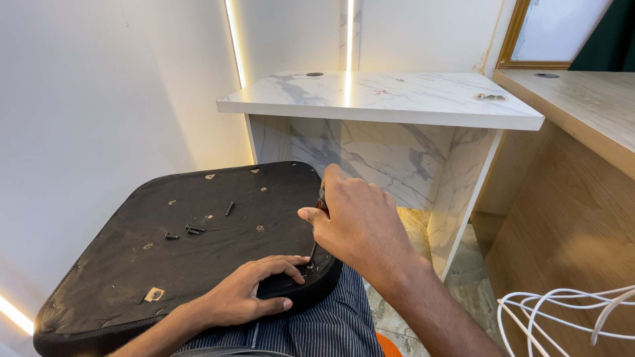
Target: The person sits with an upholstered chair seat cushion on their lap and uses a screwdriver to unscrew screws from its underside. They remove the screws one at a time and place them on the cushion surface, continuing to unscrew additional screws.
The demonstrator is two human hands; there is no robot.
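My left hand (254, 291) lies low in the middle of the frame, palm down, with the forearm coming in from the bottom edge, a little left of centre. The fingers are spread and slightly bent, the fingertips pointing to the right, and the thumb is stretched along the lower side. My right hand (354, 221) is above it, near the centre of the frame, closed in a loose fist with the back of the hand turned up to the camera. The thumb points left. My right forearm goes down to the lower right and is bare. The two hands are near, not touching.
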